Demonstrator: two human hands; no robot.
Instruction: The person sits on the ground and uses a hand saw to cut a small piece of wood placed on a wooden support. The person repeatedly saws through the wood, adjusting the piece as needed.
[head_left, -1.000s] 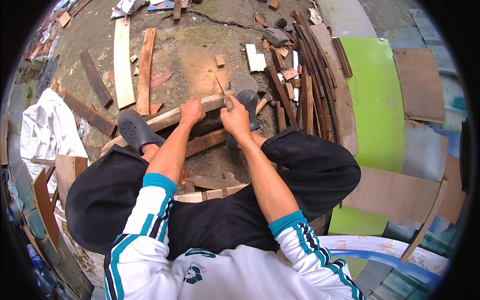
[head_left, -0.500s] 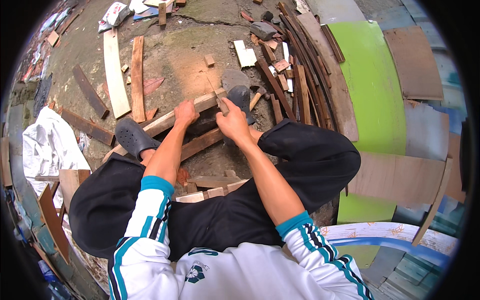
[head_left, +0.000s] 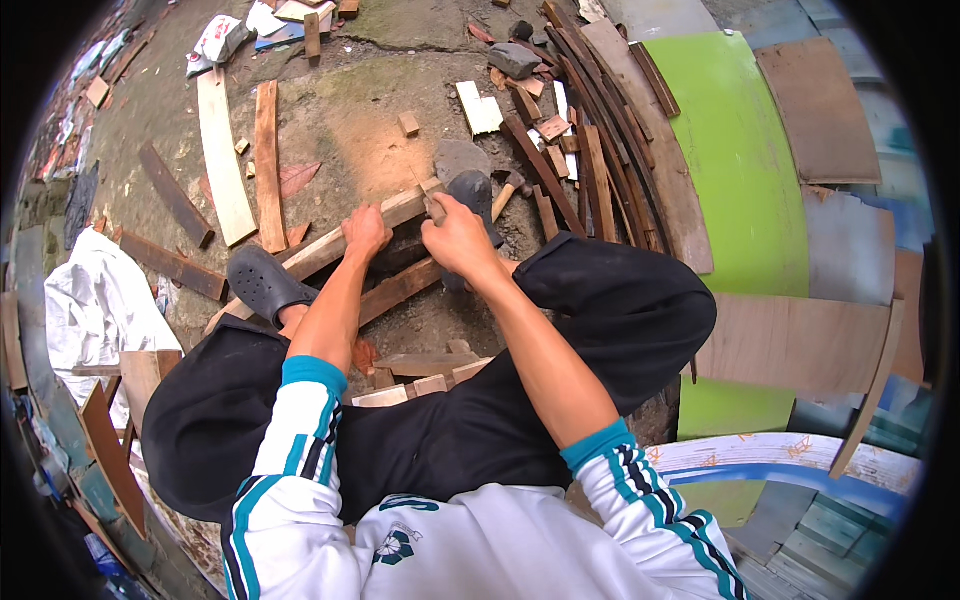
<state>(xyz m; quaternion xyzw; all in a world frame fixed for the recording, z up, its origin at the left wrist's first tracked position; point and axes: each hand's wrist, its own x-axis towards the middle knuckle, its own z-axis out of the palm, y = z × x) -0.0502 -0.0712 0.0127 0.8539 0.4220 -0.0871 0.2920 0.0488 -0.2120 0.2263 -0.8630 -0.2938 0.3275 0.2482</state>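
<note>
Head view, looking down on a seated person working over a bare concrete floor strewn with offcuts. The left hand is clenched around a long pale wooden batten, which lies aslant across the floor from lower left to upper right, passing just beyond a dark clog on the left foot; the grip sits near the batten's upper end, apparently to steady that end against the ground. The right hand is closed at the batten's tip, fingers pinched on something small and thin that stands against the wood; what it is cannot be told at this size. A second, darker strip lies under and beside the batten, seemingly serving as a rest. A hammer lies on the floor just beyond the right hand, within easy reach, next to the right shoe. Beyond it, loose laths are heaped against a curved green panel. Two long boards lie side by side at upper left, well apart from the hands; a white sheet is crumpled at far left
</note>
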